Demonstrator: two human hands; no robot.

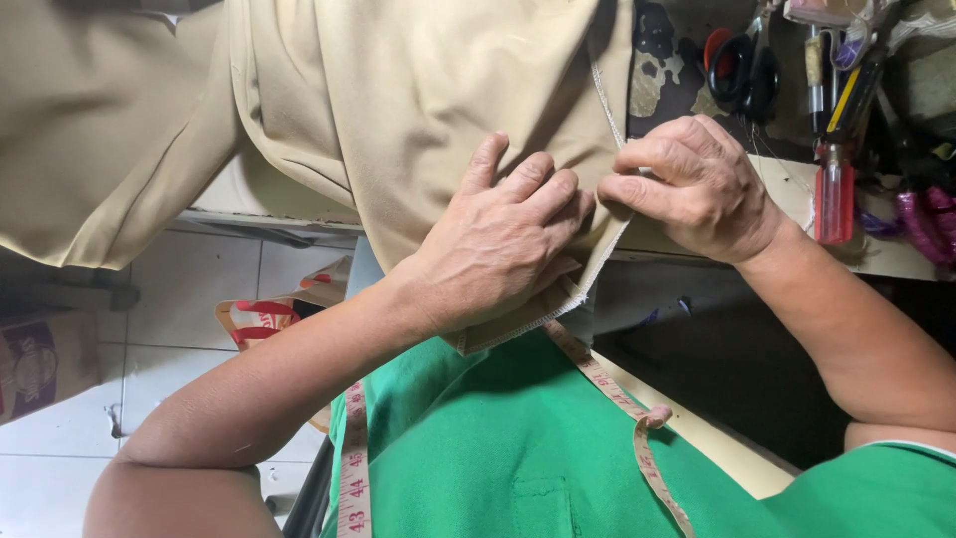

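A large piece of tan cloth hangs over the table edge toward my lap. My left hand lies on its lower part, fingers curled and gripping the fabric near the stitched white edge. My right hand pinches the same edge just to the right, thumb and fingers closed on it. The two hands nearly touch. A pink measuring tape hangs around my neck over a green shirt.
On the table at the upper right lie black-handled scissors, a red-handled screwdriver, pens and purple-handled tools. A cardboard box and a printed bag sit on the tiled floor at the left.
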